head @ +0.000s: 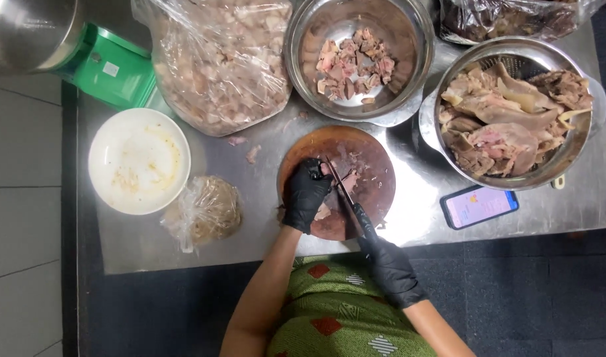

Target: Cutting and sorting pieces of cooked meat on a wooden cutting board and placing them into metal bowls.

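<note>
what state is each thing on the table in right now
left hand: gloved, pressing meat on the cutting board
right hand: gloved, gripping the knife
white bowl: nearly empty, smeared
middle steel bowl: holds cut pieces
colander: heaped with meat
phone: screen lit

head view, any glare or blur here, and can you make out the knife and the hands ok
Head view: bright glare on the steel table right of the cutting board and inside the metal bowl; the phone screen looks washed out. The black-gloved left hand and right hand are fairly sharp, the thin knife is just readable, and the meat shows slight softness.
</note>
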